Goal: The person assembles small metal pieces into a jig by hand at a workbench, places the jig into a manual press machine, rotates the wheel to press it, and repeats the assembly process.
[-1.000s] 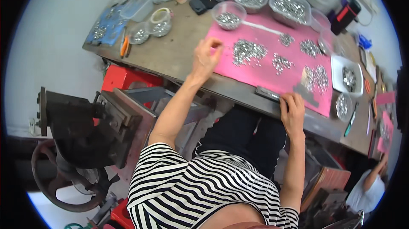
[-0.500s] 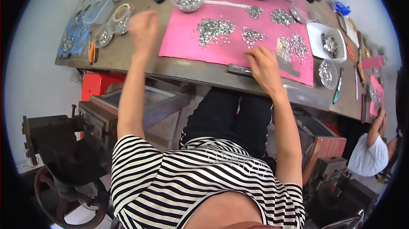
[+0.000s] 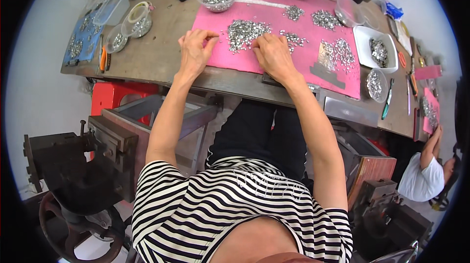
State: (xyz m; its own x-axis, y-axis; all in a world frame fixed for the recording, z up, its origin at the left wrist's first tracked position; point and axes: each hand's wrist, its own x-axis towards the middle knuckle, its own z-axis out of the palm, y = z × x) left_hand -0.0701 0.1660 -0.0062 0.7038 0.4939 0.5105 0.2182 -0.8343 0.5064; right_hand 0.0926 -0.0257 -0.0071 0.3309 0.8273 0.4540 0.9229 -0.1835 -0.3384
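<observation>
A pile of small shiny metal pieces (image 3: pixel 241 32) lies on a pink ribbed mat (image 3: pixel 298 62), between my two hands. At the left edge of the mat is my left hand (image 3: pixel 196 50), thumb and forefinger brought close together toward the pile. Whatever is between those fingertips is too small to make out. My right hand (image 3: pixel 275 53) bends over the pile's right side, its fingers closed and pointing down at the pieces. Its fingertips are partly hidden, so I cannot see what they hold. Just right of it is a smaller heap of pieces (image 3: pixel 295 41).
Clear tubs of metal pieces (image 3: pixel 218 0) stand at the back. A white tray (image 3: pixel 362 47) and a round tub (image 3: pixel 376 87) are at right. On the left lie orange-handled pliers (image 3: pixel 103 59) and small bowls (image 3: pixel 116 40). Another person (image 3: pixel 425 175) sits far right.
My left hand has come from above the bare tabletop at left to the mat's left edge, nearer the pile. My right hand has shifted left and farther in, onto the pile's side.
</observation>
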